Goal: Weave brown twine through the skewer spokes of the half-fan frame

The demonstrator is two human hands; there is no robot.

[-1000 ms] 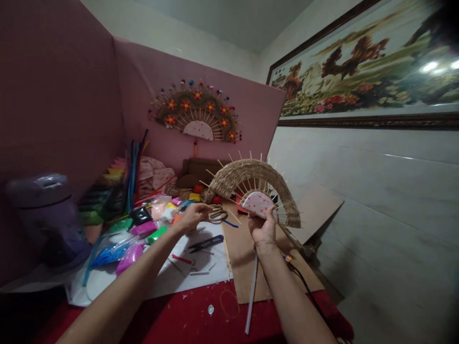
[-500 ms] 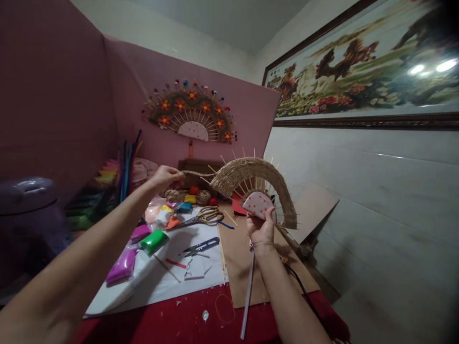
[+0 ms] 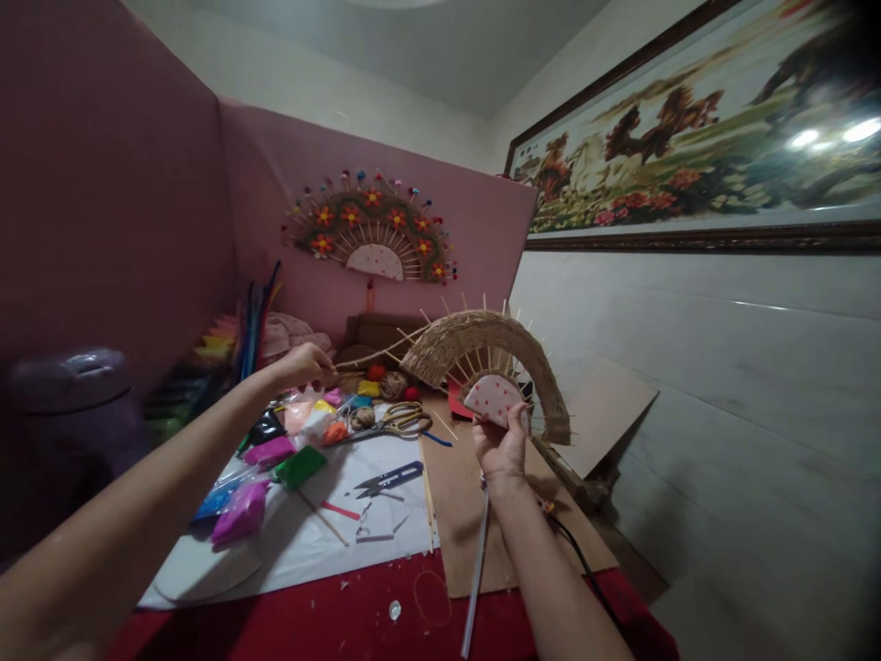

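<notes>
Fan [image 3: 492, 358], half-woven w/ twine, held upright over brown board [image 3: 474, 514] at table's right side. Right hand [image 3: 502, 445] clenched on fan's base, fingers wrapped round white dotted half-circle at bottom; sticks radiate up thru woven band, tips poking past top edge. Left hand [image 3: 303, 364] off to left, well apart from fan, fingers pinched shut on twine [image 3: 375, 353], which runs taut from pinch to left end of woven band.

Risks, judged from this only:
- Twine pulled hard sideways → end sticks could bend or snap, or last rows bunch up & slide along sticks. Cause: tension on one side, only one hand steadying base.
- Grip low on a small base, load high & left → fan could twist or tip in right hand; dotted piece might crease or come off sticks.
- Slack instead → loops could drop off stick tips, weave loosens at open end.
- Bare stick tips near fingers & forearm → pokes likely if fan swings.
- Left arm passing over clutter: scissors [image 3: 392, 422], thread snips [image 3: 389, 477], clay packets [image 3: 275, 454], twine ball [image 3: 392, 384] all just below twine line. Dangling twine could snag on scissors or drag packets; sleeve-less forearm could knock them.
- White stick [image 3: 474, 569] lying under right wrist, overhanging red table [image 3: 358, 624] edge → could get nudged off.

Finished fan [image 3: 372, 229] on pink wall, well clear. Whether twine feeds from ball: can't tell.
</notes>
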